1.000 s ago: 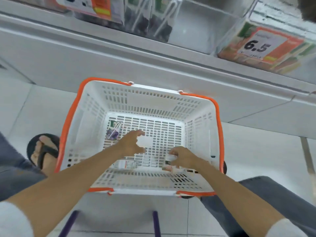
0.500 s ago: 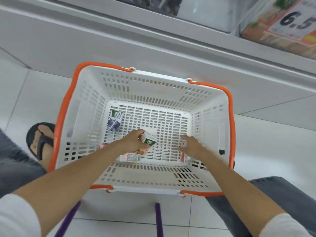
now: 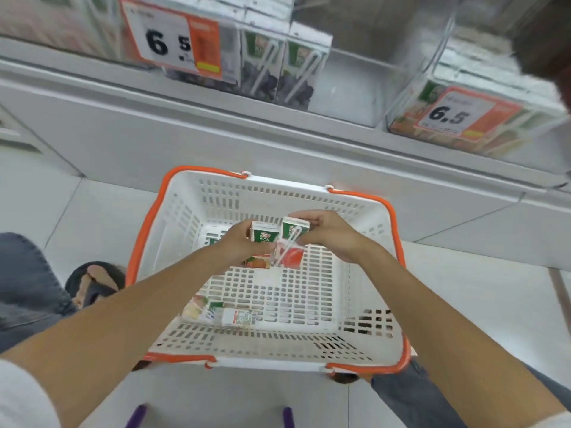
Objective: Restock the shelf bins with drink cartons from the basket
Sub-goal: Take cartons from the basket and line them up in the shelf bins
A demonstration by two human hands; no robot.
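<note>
White slotted plastic basket with orange rim (image 3: pixel 197 208) on tiled floor below shelf. Left hand (image 3: pixel 238 245) closed around green-and-white carton marked 100% (image 3: pixel 262 237), held upright above basket. Right hand (image 3: pixel 327 234) closed around green-and-red carton with straw on its face (image 3: pixel 292 245), thumb on front. Two held cartons side by side, touching or nearly so. Third carton, white with fruit print (image 3: pixel 216 313), lies flat on basket bottom near front wall. Clear shelf bin (image 3: pixel 355 88) above holds upright dark grape cartons (image 3: pixel 278 69).
</note>
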